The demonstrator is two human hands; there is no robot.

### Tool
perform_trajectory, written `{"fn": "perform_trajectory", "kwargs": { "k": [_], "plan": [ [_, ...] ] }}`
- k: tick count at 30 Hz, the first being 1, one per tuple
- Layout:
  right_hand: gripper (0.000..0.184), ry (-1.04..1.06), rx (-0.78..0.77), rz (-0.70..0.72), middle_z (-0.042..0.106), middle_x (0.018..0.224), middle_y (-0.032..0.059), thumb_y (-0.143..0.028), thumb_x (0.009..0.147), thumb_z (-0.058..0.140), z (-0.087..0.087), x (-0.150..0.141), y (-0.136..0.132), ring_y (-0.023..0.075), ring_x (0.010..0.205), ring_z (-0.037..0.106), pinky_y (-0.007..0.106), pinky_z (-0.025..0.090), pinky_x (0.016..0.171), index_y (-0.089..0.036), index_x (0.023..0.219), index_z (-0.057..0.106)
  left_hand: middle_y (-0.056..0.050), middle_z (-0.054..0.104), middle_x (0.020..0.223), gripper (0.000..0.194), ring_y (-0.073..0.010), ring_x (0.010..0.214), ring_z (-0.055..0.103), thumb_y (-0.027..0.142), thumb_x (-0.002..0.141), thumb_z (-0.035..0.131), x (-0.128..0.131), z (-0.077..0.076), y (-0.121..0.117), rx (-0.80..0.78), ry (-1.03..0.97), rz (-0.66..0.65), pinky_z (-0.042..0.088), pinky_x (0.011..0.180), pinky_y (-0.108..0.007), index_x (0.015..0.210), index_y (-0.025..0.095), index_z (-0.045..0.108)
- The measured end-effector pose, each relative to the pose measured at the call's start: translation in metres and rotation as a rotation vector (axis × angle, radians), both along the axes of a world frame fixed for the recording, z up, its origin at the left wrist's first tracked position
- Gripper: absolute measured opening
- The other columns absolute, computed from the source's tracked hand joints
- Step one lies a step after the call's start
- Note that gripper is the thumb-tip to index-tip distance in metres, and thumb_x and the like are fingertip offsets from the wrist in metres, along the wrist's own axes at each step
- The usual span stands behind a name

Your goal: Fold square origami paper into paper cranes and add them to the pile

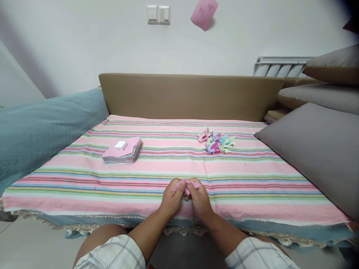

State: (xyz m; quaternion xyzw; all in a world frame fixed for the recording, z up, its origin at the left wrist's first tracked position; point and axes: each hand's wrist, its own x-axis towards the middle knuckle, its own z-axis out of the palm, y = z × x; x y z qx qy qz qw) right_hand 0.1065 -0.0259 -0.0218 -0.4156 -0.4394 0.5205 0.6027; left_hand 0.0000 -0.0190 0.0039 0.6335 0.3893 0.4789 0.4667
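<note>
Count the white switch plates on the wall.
2: the left plate and the right plate, side by side on the wall, left of the pink paper note.

Shown are one left hand (pixel 171 198), one right hand (pixel 202 198), one folded pink paper (pixel 195 184), one paper stack (pixel 120 152) and one small white box (pixel 120 145). One heap of folded paper pieces (pixel 215 143) contains several, too overlapped to count. Also present: one striped cloth (pixel 168 164), one pink note (pixel 204 14), two switch plates (pixel 152 15) and at least three grey cushions (pixel 316 149).
</note>
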Motion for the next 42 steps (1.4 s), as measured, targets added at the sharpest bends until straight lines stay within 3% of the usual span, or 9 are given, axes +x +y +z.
{"fn": "perform_trajectory", "kwargs": {
  "k": [5, 10, 13, 20, 29, 42],
  "plan": [
    [0.035, -0.166, 0.048, -0.015, 0.040, 0.051, -0.0063, -0.051, 0.084, 0.046, 0.004, 0.002, -0.002, 0.0103, 0.046, 0.038, 0.023, 0.033, 0.047, -0.021, 0.064, 0.044, 0.002, 0.054, 0.058, 0.035, -0.0139, 0.057, 0.052, 0.050, 0.082, 0.048, 0.001, -0.001, 0.000, -0.049, -0.045, -0.053, 0.043, 0.060, -0.026, 0.064, 0.020, 0.050],
    [0.036, -0.250, 0.114, -0.097, 0.043, 0.055, -0.0047, -0.050, 0.085, 0.044, 0.008, 0.004, -0.005, 0.0114, 0.052, 0.040, 0.024, 0.034, 0.053, -0.021, 0.063, 0.046, 0.000, 0.054, 0.064, 0.036, -0.0147, 0.066, 0.051, 0.047, 0.083, 0.048, 0.000, -0.004, 0.004, -0.004, 0.036, 0.012, 0.041, 0.067, -0.026, 0.062, 0.019, 0.052],
    [0.037, -0.180, 0.079, -0.065, 0.043, 0.054, -0.0048, -0.052, 0.085, 0.044, 0.005, 0.004, -0.004, 0.0110, 0.049, 0.038, 0.024, 0.033, 0.050, -0.021, 0.065, 0.046, -0.001, 0.054, 0.066, 0.038, -0.0153, 0.068, 0.052, 0.048, 0.084, 0.045, -0.001, -0.004, 0.005, -0.002, 0.012, -0.013, 0.042, 0.069, -0.027, 0.062, 0.018, 0.053],
    [0.040, 0.086, -0.087, -0.026, 0.043, 0.047, -0.0062, -0.059, 0.078, 0.051, -0.007, -0.002, 0.004, 0.0091, 0.042, 0.038, 0.022, 0.029, 0.042, -0.020, 0.067, 0.048, 0.001, 0.055, 0.058, 0.039, -0.0150, 0.058, 0.053, 0.055, 0.082, 0.044, 0.003, -0.004, 0.002, -0.267, -0.257, -0.125, 0.045, 0.063, -0.029, 0.070, 0.018, 0.053],
    [0.042, 0.375, -0.237, -0.017, 0.043, 0.042, -0.0057, -0.055, 0.064, 0.067, 0.006, -0.006, 0.002, 0.0074, 0.039, 0.037, 0.021, 0.026, 0.040, -0.018, 0.057, 0.051, 0.000, 0.052, 0.052, 0.037, -0.0158, 0.056, 0.055, 0.050, 0.075, 0.058, 0.012, -0.003, 0.002, -0.451, -0.577, -0.133, 0.044, 0.056, -0.029, 0.064, 0.015, 0.054],
    [0.039, 0.501, -0.282, -0.014, 0.044, 0.046, -0.0055, -0.047, 0.062, 0.073, 0.009, -0.007, -0.001, 0.0062, 0.041, 0.039, 0.020, 0.029, 0.041, -0.017, 0.057, 0.050, -0.002, 0.057, 0.052, 0.037, -0.0146, 0.052, 0.054, 0.047, 0.072, 0.063, 0.010, -0.003, 0.004, -0.534, -0.605, -0.083, 0.042, 0.055, -0.029, 0.061, 0.013, 0.057]
  ]
}}
